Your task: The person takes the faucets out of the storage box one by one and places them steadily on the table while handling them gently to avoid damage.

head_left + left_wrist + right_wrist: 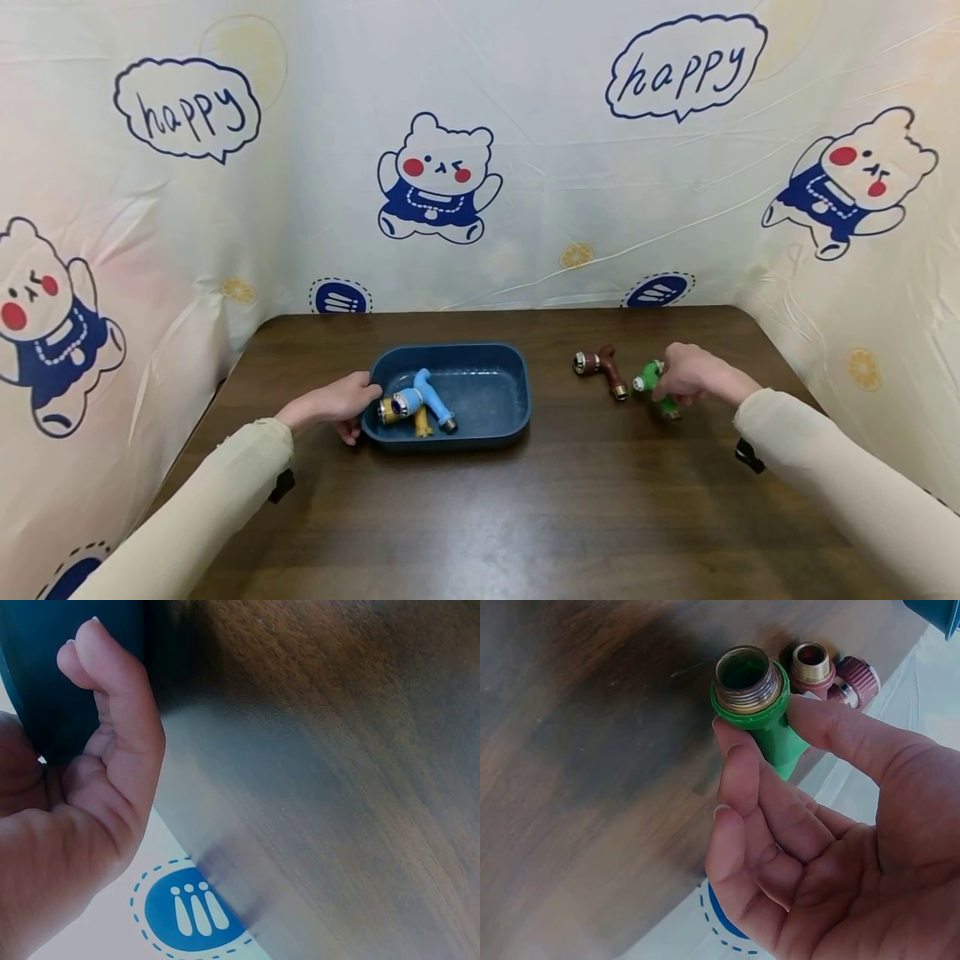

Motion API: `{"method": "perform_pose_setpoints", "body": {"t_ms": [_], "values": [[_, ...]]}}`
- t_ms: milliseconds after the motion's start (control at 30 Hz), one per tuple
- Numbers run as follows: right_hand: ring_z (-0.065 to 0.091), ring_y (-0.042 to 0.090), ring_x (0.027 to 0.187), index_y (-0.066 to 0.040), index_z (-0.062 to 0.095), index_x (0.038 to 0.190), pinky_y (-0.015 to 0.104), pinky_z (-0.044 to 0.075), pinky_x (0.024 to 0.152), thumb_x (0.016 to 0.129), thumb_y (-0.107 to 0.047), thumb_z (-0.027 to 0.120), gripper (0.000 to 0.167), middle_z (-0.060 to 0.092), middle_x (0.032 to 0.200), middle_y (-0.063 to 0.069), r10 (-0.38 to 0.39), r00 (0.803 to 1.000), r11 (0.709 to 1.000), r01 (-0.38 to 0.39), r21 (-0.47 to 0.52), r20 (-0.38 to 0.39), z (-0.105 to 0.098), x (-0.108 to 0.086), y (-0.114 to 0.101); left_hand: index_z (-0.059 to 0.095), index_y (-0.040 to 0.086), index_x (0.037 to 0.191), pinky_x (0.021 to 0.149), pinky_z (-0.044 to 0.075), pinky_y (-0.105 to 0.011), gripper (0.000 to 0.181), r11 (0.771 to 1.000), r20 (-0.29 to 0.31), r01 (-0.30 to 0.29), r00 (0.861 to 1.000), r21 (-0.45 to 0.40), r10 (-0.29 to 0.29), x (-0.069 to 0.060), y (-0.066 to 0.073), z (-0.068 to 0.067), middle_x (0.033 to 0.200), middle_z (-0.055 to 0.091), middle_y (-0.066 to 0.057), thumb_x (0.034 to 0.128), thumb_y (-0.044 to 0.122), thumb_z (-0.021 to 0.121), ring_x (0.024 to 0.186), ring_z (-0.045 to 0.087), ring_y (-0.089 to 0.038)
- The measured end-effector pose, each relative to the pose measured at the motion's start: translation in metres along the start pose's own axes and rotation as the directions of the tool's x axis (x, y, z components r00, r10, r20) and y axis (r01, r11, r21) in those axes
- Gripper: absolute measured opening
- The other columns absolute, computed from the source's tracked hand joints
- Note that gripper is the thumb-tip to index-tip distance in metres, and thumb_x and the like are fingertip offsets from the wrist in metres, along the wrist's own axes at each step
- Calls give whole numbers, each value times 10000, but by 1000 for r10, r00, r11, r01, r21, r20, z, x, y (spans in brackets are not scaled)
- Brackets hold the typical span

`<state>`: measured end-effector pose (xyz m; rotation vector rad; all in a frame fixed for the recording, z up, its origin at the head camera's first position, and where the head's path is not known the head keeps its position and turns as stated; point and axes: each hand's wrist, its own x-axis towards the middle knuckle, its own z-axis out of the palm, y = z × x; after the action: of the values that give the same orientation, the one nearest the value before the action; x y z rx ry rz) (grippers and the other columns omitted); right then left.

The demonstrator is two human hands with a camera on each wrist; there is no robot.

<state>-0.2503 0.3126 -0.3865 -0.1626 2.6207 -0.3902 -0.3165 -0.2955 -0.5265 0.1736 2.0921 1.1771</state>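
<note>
"Pale sleeves come nearest, stretched over the worktop. What do the hands have?"

"Right hand pinches the green tap, thumb and fingertips closed to its width. Left hand grips the left end of the blue basin, thumb at the rim, fingers curled outside."

"Where's the green one?"

"Over the worktop's right side, just beside the dark red tap. I can't tell whether it touches the wood."

"Heavy, would you say?"

"Light, I'd guess: a stiff, plastic-looking body, hard to crush but a bit slick. Its threaded metal mouth probably makes that end heavier and could let it tip."

"So where to hold?"

"On the smooth green barrel just behind the collar, fingers opposed. The threads would be rougher, less comfortable."
</note>
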Motion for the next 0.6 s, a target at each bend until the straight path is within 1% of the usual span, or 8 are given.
{"method": "perform_pose_setpoints", "body": {"t_ms": [33, 67, 167, 200, 400, 600], "values": [[595, 134, 524, -58, 695, 661, 238, 488, 461, 847, -195, 794, 251, 662, 595, 47, 2, 1000, 1000, -2, -1, -1, 0, 1, 1, 429, 23, 1353, 589, 630, -583, 418, 1000, 2, 13, 1000, -27, -13, 8, -8, -5, 801, 661, -284, 1101, 348, 505, 562, 670, -363], [602, 135, 527, -61, 697, 660, 244, 499, 464, 845, -199, 793, 250, 664, 596, 45, 3, 1000, 1000, -3, -3, -2, 0, 1, 3, 429, 23, 1357, 597, 624, -606, 427, 999, 11, 17, 1000, -32, -16, 14, -14, -8, 808, 662, -301, 1098, 352, 515, 565, 672, -380], [608, 138, 530, -67, 697, 664, 262, 517, 474, 851, -210, 798, 257, 663, 593, 39, 8, 1000, 1000, -8, 0, -3, 0, 2, 5, 428, 20, 1364, 609, 616, -634, 441, 999, 29, 15, 999, -40, -13, 24, -24, -14, 822, 660, -322, 1091, 351, 529, 570, 672, -401], [610, 140, 527, -66, 698, 660, 262, 517, 472, 848, -212, 800, 259, 661, 587, 37, 9, 1000, 1000, -9, 0, -5, -1, 2, 5, 432, 24, 1364, 612, 615, -637, 432, 999, 27, 15, 1000, -42, -14, 24, -24, -14, 829, 660, -325, 1092, 346, 526, 574, 673, -403], [626, 146, 537, -60, 700, 672, 249, 508, 468, 848, -218, 802, 257, 668, 594, 39, 23, 1000, 1000, -23, 8, -1, -1, 1, 7, 453, 30, 1351, 610, 617, -633, 382, 998, 1, 34, 999, -45, -34, 18, -16, -10, 826, 659, -332, 1098, 312, 500, 560, 668, -385], [626, 143, 556, -58, 699, 702, 242, 501, 474, 879, -223, 795, 260, 679, 629, 52, 42, 999, 999, -43, 13, 16, -3, 3, 11, 426, 28, 1375, 627, 617, -637, 417, 997, 12, 53, 999, -48, -52, 20, -18, -11, 848, 660, -333, 1094, 325, 510, 574, 673, -391]]}}
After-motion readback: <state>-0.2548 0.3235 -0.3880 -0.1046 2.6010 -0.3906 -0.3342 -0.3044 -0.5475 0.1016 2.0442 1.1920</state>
